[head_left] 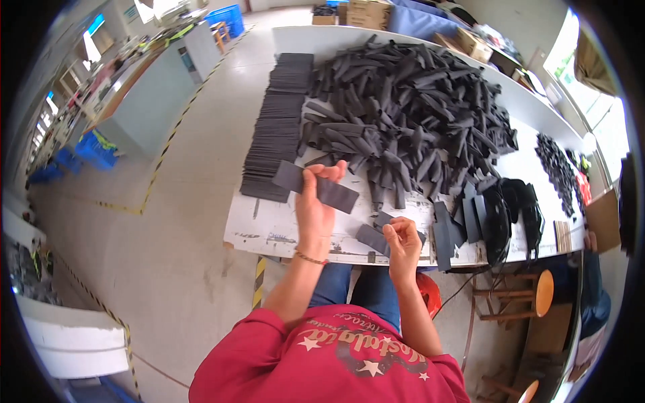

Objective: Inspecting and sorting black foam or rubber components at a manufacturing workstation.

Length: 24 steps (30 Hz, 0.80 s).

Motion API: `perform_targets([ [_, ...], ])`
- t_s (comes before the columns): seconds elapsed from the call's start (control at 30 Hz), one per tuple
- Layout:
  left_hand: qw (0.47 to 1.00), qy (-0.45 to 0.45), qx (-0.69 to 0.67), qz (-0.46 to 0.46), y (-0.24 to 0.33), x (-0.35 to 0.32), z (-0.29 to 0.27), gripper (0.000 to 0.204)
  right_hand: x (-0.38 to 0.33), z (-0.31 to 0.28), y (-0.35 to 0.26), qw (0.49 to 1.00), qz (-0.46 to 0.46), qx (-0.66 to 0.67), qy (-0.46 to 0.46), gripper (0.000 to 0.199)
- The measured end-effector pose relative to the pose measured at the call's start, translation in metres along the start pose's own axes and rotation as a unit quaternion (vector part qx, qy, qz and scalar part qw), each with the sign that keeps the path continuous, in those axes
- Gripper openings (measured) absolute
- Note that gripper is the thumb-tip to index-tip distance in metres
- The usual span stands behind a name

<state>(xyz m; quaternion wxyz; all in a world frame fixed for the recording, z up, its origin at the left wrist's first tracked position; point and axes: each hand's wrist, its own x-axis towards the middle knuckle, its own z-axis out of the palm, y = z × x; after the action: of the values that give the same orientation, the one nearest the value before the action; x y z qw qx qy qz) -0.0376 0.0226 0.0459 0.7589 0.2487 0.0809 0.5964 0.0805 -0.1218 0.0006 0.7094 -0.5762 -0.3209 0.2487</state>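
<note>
My left hand (316, 208) is closed on a flat dark grey fabric strip (336, 195), thumb on top, above the table's front edge. To its right my right hand (404, 247) has its thumb and fingertips pinched together. Whatever is between those fingertips is hidden or too small to make out. Short dark strips (371, 238) lie by and partly behind this hand. Beyond my left hand runs a long row of flat, stacked dark strips (275, 127). A big loose heap of curled dark strips (416, 101) covers the table's middle and back.
The white worktable (269, 235) has a raised back board. At right are black bundles (497, 221) with a cable, a smaller pile of dark pieces (557, 171) and a cardboard box (602, 220). Wooden stools (543, 293) and a red bag (428, 293) are below the table.
</note>
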Motion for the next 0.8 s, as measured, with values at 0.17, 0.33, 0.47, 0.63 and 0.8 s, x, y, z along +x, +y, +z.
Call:
perform_targets([
  [0.17, 0.995, -0.069, -0.012, -0.07, -0.023, -0.012, 0.015, 0.026, 0.009, 0.0, -0.043, 0.996, 0.037, 0.047, -0.065, 0.032],
  [0.33, 0.991, -0.077, 0.004, -0.106, -0.037, -0.025, 0.012, 0.03, 0.015, 0.009, -0.04, 0.994, 0.093, 0.028, -0.06, 0.025],
  [0.47, 0.987, -0.051, -0.02, -0.153, -0.04, -0.025, 0.004, 0.035, -0.002, 0.017, -0.033, 0.999, 0.046, 0.019, 0.003, 0.015],
  [0.63, 0.988, 0.038, -0.012, -0.146, -0.04, -0.029, 0.014, 0.034, 0.003, 0.001, -0.026, 0.916, -0.303, -0.247, 0.09, 0.015],
  [0.8, 0.977, 0.081, 0.077, -0.183, -0.05, -0.048, -0.007, 0.024, 0.017, -0.017, -0.031, 0.777, -0.493, -0.391, -0.016, 0.033],
])
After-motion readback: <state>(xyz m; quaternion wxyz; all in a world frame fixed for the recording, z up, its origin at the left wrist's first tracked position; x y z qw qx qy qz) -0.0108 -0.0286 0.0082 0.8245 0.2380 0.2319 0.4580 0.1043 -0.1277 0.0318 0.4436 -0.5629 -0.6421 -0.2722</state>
